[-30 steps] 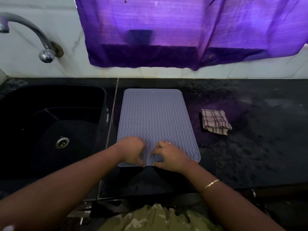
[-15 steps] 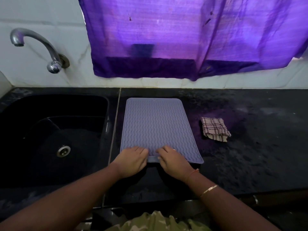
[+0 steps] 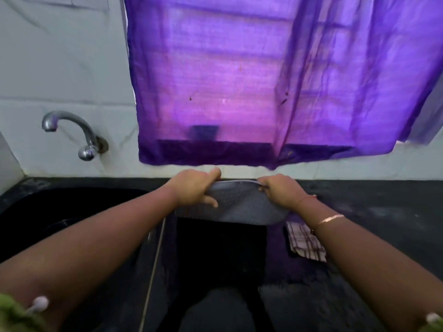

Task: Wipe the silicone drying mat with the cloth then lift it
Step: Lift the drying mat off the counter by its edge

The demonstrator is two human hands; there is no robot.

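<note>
Lift step in hand: silicone drying mat (image 3: 242, 207) is held up off the counter (image 3: 383, 212).
Left hand (image 3: 191, 188) and right hand (image 3: 279, 191) each grip the mat's top edge, fingers curled round it; it hangs between and below them. The cloth (image 3: 304, 243) lies unheld beneath the right wrist. Judged next: keep both grips firm and the mat clear.

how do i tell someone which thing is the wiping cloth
Start at the black countertop right of the sink. The cloth lies crumpled there, by the lower right corner of the lifted grey mat. It alone is pale with dark checked lines.
</note>
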